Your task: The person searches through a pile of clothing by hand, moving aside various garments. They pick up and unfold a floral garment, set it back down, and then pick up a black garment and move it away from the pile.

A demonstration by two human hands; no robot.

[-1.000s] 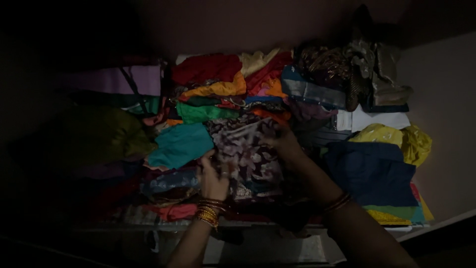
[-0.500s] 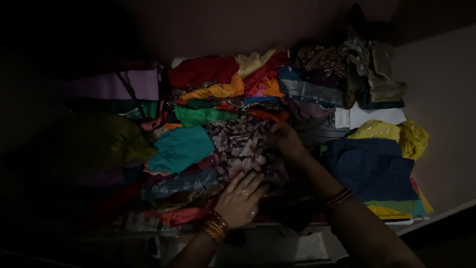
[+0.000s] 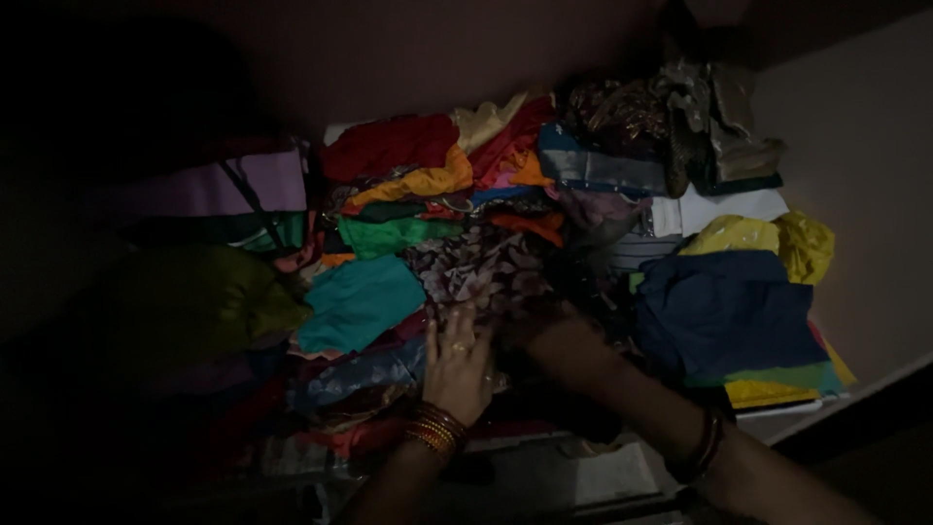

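Head view: the left hand (image 3: 457, 365) lies flat, fingers spread, on the patterned cloth (image 3: 481, 267) amid a shelf (image 3: 603, 476) of folded clothes. Right hand (image 3: 544, 326) — beside it, finger state hidden; the teal cloth (image 3: 360, 301) sits just left of the patterned one.

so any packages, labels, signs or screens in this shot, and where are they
None that can be made out: the dim shelf holds only cloth.
Patterned dark cloth: centre of the pile, under both hands, purple-brown with pale shapes.
Yellow bundle: right side, above a folded navy cloth; crinkled and shiny, maybe a bag, too dark to tell.
Flat white piece: upper right, plain; cloth or paper unclear.
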